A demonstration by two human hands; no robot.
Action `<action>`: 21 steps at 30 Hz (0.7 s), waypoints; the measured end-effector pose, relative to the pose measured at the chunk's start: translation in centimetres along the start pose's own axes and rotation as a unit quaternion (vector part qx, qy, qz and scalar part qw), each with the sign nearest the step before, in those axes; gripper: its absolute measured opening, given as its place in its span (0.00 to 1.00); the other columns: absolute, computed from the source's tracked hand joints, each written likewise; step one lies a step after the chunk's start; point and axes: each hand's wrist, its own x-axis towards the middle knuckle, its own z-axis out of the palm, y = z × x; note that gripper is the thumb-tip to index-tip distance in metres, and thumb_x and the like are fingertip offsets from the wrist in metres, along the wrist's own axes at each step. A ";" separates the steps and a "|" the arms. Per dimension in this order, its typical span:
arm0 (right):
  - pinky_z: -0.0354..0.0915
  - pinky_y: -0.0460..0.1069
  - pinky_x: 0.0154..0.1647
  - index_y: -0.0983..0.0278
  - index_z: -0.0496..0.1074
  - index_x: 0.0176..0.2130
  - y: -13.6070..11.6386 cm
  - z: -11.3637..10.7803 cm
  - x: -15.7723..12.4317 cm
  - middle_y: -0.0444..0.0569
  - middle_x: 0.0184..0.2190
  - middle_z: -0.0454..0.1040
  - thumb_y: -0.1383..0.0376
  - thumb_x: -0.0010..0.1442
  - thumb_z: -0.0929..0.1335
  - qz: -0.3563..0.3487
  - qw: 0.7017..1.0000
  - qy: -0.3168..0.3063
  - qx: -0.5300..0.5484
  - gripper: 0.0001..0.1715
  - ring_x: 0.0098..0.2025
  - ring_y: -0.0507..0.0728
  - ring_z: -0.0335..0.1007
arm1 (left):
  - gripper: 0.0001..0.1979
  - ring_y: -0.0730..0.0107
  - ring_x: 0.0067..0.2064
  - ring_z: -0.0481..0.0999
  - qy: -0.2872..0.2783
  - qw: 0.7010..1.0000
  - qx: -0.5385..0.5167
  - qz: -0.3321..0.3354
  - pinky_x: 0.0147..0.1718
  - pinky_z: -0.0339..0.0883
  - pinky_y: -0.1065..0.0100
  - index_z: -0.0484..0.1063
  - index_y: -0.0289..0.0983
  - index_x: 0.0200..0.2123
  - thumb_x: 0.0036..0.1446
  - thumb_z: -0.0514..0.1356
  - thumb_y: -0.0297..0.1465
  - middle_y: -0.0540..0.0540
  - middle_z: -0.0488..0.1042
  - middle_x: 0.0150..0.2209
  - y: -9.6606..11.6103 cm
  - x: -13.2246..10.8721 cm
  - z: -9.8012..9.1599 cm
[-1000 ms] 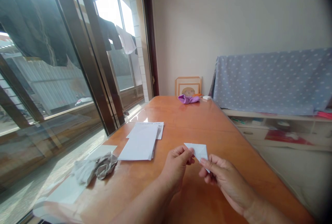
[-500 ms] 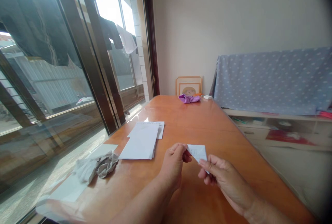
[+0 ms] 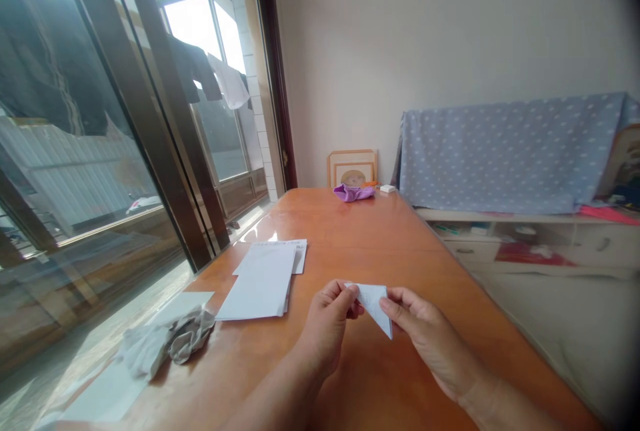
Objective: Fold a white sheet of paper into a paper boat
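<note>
A small white piece of folded paper [image 3: 374, 304], triangular with faint print on it, is held up above the table between both hands. My left hand [image 3: 333, 314] pinches its upper left corner between thumb and fingers. At its right edge, my right hand [image 3: 417, 321] grips it with the thumb in front and the fingers behind. One point of the triangle hangs downward beside the right thumb. The fingers behind the paper are partly hidden.
White paper sheets [image 3: 260, 284] lie stacked left of my hands on the wooden table [image 3: 350, 238]. Nearer the window is a crumpled grey cloth [image 3: 187, 334]. A purple cloth [image 3: 353, 192] and a small white box [image 3: 387, 188] sit at the far end.
The right hand has shifted up along the paper's right edge, and the paper's lower point now shows below it. The view has turned slightly to the right.
</note>
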 end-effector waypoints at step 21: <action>0.57 0.49 0.33 0.64 0.73 0.31 1.0 -1.0 0.8 0.45 0.27 0.70 0.54 0.64 0.68 0.002 0.996 0.038 0.083 0.17 0.30 0.53 0.62 | 0.18 0.71 0.32 0.68 -0.055 0.998 -0.001 -0.029 0.37 0.60 0.67 0.72 0.34 0.32 0.65 0.60 0.43 0.46 0.72 0.29 0.1 -0.3 0.3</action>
